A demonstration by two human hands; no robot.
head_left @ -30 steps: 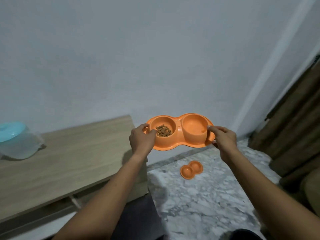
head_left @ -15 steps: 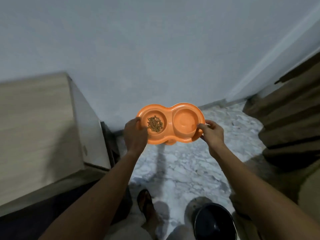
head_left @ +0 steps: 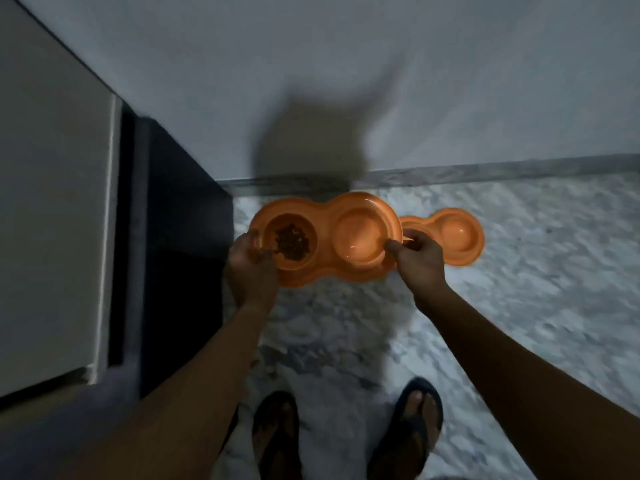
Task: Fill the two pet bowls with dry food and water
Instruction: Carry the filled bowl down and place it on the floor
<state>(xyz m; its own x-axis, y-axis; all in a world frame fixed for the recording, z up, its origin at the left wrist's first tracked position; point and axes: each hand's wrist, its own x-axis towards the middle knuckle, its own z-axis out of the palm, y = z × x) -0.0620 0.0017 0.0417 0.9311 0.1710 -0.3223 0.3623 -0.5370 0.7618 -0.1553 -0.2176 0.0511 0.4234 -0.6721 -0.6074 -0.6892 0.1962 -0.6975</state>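
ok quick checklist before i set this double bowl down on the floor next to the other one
1. Both hands grip: left hand and right hand each hold an end of the held double bowl: ok.
2. Dry food in left cup: ok.
3. Water in right cup: cannot tell.
4. Bowl level: roughly, ok.
5. Bare marble floor below to land on: ok.
6. Clear of second bowl on floor: overlaps in view, cannot tell.

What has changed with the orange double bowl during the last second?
The held double bowl was carried from beside the cabinet down toward the floor, next to the second double bowl. The left hand and right hand kept their grip; the kibble stayed in its compartment.
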